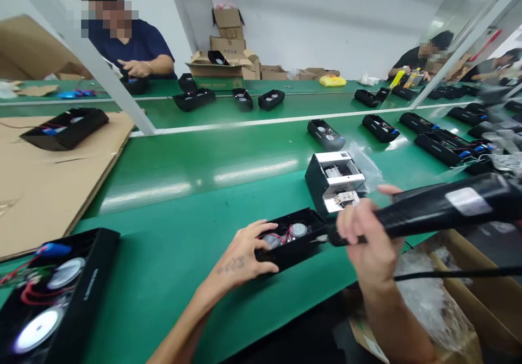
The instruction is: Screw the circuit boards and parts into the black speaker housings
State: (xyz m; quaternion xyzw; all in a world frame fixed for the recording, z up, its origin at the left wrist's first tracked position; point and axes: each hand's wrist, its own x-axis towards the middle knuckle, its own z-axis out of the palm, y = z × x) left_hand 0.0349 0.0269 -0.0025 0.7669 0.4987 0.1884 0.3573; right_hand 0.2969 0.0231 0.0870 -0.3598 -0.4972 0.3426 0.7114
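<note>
My left hand (240, 255) grips the near end of a black open speaker housing (294, 239) on the green belt, thumb on its front wall and fingers over the rim. Inside it lie round speaker drivers and red wires. My right hand (367, 239) is wrapped round a black electric screwdriver (440, 209), whose metal tip points at the housing's right end. Its black cord (457, 273) trails to the right.
A black-and-white parts box (334, 179) stands just behind the housing. Another open housing (49, 299) sits at the near left, and several more lie along the belt (196, 190). Cardboard sheet (44, 184) at left, carton (485, 299) at right. Other people work at the far side.
</note>
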